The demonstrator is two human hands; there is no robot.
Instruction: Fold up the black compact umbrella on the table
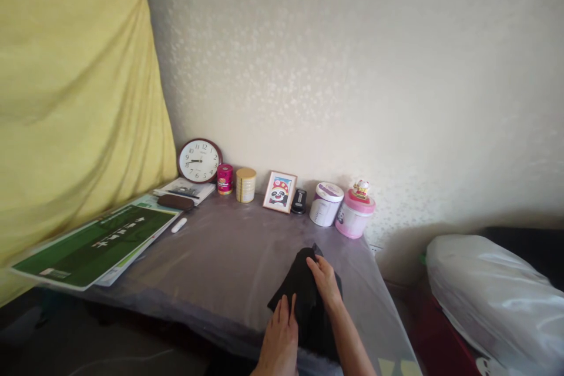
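A soft black cloth item point(302, 279), folded or bunched, lies near the table's front edge; its exact kind I cannot make out. My left hand point(282, 329) rests on its near left part, fingers stretched out. At its upper right side, my right hand point(325, 279) grips the fabric, with some of the fingers hidden behind the folds. The table point(211, 264) under it has a greyish cover with a glossy, clear sheet.
Along the wall stand a round clock point(200, 161), a pink can point(224, 180), a yellow-lidded can point(245, 186), a framed panda picture point(280, 191), a black stapler-like object point(299, 201), a white tub point(326, 205) and a pink tub point(355, 216). Green booklets point(101, 241) lie left.
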